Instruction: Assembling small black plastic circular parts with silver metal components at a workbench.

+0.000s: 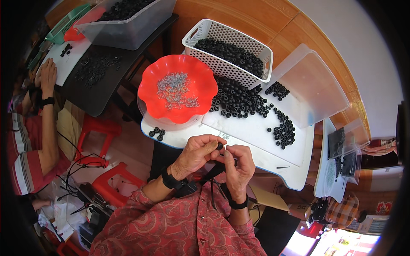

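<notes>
Over the table's near edge, my left hand pinches a small black ring-shaped part between thumb and fingers. Close against it is my right hand, thumb and forefinger pressed together; whatever they hold is too small to make out. Beyond my hands, a red wavy-rimmed dish carries many tiny silvery pieces. To its right spreads a heap of similar black ring-shaped parts, with a smaller group farther right. Several more black rings lie left of my hands.
Behind the heap stands a white perforated basket full of black parts. A clear plastic bin leans at the right. On the white table lies a thin dark stick. At left, another person's hand rests beside a black table; red stools stand below.
</notes>
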Tool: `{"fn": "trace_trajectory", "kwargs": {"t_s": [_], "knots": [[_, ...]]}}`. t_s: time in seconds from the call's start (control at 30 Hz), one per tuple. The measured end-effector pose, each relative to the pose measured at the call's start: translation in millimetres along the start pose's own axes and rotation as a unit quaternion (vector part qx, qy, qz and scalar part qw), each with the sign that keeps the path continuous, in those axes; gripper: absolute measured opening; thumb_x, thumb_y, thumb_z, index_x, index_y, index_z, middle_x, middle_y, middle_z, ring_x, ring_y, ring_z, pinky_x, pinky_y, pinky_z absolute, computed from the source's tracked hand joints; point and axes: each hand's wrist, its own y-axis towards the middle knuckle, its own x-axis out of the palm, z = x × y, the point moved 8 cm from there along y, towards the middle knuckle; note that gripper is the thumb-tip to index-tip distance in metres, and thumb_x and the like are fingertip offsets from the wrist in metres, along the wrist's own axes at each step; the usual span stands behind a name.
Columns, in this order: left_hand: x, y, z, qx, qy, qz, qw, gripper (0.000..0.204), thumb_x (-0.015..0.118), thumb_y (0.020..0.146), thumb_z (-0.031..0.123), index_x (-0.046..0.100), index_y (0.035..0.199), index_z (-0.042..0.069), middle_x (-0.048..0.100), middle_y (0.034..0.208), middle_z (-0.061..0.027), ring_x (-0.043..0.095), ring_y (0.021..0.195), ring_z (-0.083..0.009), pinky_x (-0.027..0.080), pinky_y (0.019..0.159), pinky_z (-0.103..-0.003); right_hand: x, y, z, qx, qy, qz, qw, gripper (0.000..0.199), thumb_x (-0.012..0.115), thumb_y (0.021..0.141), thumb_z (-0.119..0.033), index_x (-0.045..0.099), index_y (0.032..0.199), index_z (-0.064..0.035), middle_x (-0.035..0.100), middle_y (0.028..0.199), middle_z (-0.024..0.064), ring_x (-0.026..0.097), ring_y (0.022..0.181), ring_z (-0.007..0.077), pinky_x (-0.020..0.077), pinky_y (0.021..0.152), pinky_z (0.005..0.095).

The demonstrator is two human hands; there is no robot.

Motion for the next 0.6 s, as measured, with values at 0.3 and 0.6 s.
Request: {"fn": "trace_trajectory", "kwargs": {"t_s": [0.3,0.6], "knots": [[-1,0,-6,-0.017,-0.025,0.009,1.000,0.032,0.054,0.100,0.017,0.056,0.122,-0.006,0.065,0.098,-0.0098,0.064,0.087,-0.0144,0.057,0.082,-0.032,3,4,-20,-0.068,-0.124,-0.011,0.990,0.023,0.073,0.078,0.001,0.065,0.099,-0.0014,0.060,0.098,0.0123,0.063,0.086,0.0230,0.0511,0.073,0.0304],[1,0,-4,0.002,-0.005,0.001,1.000,0.032,0.056,0.099,0.018,0.053,0.123,-0.002,0.064,0.103,-0.0092,0.064,0.089,-0.0149,0.055,0.080,-0.028,1,3,-26,-0.090,-0.154,0.001,0.984,0.025,0.073,0.077,0.001,0.065,0.101,-0.0012,0.060,0.102,0.0134,0.064,0.090,0.0241,0.0521,0.075,0.0323]]}}
